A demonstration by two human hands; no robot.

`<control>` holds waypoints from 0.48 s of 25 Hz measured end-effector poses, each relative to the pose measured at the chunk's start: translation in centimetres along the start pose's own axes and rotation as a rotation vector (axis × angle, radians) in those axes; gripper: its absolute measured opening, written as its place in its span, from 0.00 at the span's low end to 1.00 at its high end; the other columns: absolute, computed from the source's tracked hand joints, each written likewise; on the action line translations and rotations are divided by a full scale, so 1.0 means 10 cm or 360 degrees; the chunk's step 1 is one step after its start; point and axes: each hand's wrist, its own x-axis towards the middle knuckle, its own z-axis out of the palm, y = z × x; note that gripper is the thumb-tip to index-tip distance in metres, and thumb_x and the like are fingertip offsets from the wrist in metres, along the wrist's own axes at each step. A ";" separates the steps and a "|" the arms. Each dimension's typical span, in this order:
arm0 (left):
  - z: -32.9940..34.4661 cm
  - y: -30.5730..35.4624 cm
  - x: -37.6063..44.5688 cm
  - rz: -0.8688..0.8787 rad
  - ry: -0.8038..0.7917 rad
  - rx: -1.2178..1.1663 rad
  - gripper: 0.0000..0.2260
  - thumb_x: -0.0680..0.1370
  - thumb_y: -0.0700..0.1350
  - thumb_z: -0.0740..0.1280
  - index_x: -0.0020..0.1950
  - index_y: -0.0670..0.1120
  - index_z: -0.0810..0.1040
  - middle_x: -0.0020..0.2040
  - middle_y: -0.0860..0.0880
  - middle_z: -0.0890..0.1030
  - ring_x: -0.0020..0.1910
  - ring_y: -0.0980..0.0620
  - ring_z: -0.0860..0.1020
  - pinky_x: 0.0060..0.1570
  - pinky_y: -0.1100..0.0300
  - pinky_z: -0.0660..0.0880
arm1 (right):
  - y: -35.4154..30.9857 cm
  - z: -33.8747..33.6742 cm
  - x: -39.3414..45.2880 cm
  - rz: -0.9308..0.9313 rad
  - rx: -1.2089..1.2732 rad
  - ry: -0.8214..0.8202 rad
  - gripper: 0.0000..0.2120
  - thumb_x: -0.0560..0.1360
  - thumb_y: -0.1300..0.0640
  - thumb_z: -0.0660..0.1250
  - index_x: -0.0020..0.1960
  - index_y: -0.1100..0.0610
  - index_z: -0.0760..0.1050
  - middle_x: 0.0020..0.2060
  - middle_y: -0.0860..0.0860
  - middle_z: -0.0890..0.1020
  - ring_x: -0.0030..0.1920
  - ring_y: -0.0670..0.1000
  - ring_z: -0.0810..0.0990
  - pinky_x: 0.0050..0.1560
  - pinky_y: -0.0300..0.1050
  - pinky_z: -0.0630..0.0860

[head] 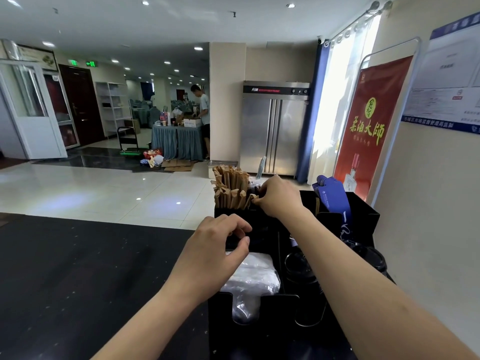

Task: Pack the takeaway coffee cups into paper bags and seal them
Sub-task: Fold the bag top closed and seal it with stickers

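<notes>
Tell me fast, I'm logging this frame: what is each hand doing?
Left hand: fingers curled on the black organizer's edge.
Right hand: pinching a brown paper-wrapped stick from the bundle.

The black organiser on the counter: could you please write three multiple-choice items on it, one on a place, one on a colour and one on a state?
1. Where in the black organiser do the paper-wrapped sticks stand?
A. far left compartment
B. near right compartment
C. flat on the counter

2. What colour are the sleeves in the far right compartment?
A. red
B. green
C. blue

3. What is the right hand doing?
A. resting flat on the counter
B. pinching a wrapped stick
C. holding a cup

Answers:
1 A, they stand upright at the back left corner.
2 C, they are blue with white print.
3 B, its fingertips close on a brown wrapper at the bundle's edge.
</notes>
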 end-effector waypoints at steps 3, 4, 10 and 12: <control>0.01 0.00 -0.01 0.0012 -0.0005 0.0008 0.06 0.79 0.50 0.68 0.56 0.58 0.78 0.47 0.62 0.79 0.52 0.60 0.74 0.48 0.66 0.72 | 0.00 -0.06 -0.04 0.0001 0.0152 -0.0007 0.12 0.73 0.49 0.76 0.52 0.55 0.83 0.47 0.54 0.84 0.51 0.58 0.82 0.54 0.52 0.79; 0.01 0.00 -0.01 0.0010 -0.0006 0.0006 0.06 0.79 0.49 0.68 0.56 0.58 0.78 0.47 0.62 0.79 0.52 0.60 0.74 0.48 0.66 0.71 | 0.01 -0.10 -0.06 0.0008 0.0252 0.0001 0.12 0.73 0.49 0.77 0.52 0.55 0.83 0.47 0.54 0.84 0.50 0.57 0.82 0.54 0.52 0.80; 0.02 0.02 -0.03 -0.0013 -0.0021 -0.0031 0.05 0.79 0.49 0.68 0.54 0.58 0.78 0.46 0.61 0.79 0.52 0.60 0.74 0.49 0.63 0.73 | 0.15 -0.29 -0.16 0.0053 0.0612 0.0097 0.09 0.73 0.54 0.78 0.49 0.59 0.85 0.42 0.53 0.83 0.45 0.52 0.81 0.44 0.43 0.76; 0.03 0.03 -0.04 -0.0007 -0.0031 -0.0038 0.05 0.79 0.49 0.68 0.55 0.58 0.78 0.46 0.61 0.79 0.52 0.60 0.74 0.49 0.62 0.73 | 0.17 -0.34 -0.16 0.0083 0.0715 0.0065 0.05 0.75 0.58 0.75 0.49 0.59 0.85 0.43 0.54 0.85 0.41 0.52 0.83 0.40 0.42 0.79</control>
